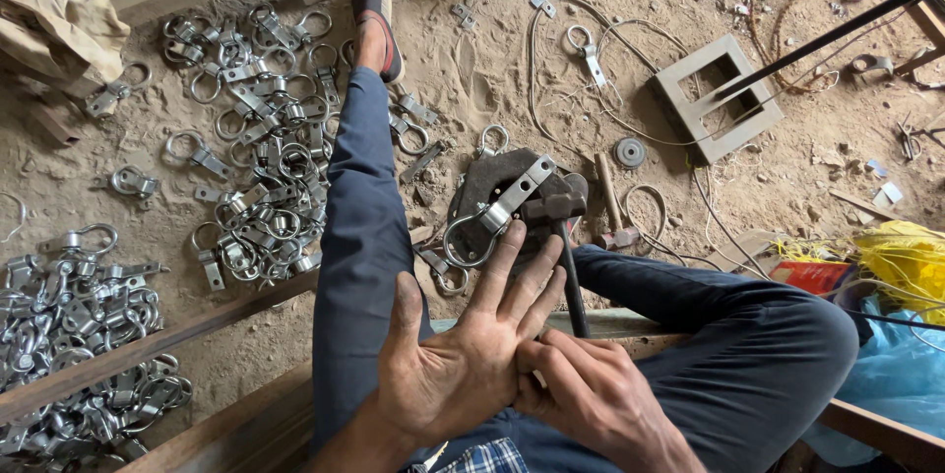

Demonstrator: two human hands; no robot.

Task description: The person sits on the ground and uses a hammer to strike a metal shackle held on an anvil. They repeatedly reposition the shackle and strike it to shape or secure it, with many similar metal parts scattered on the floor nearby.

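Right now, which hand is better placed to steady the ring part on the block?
Left, probably. The left hand is open, fingers reaching toward the ring part on the block; the right hand grips the hammer.

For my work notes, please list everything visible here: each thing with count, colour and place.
ring clamp: one, silver, on dark block, centre
hammer: one, dark, head on the clamp
second hammer: one, wooden handle, right of block
loose clamps: many, silver, pile on sand, left
more clamps: many, silver, lower left
square frame: one, grey, upper right
wire: thin, pale, on sand
cloth: one, tan, top left
plastic bags: yellow and blue, right
left hand: open, fingers spread
right hand: grips hammer handle
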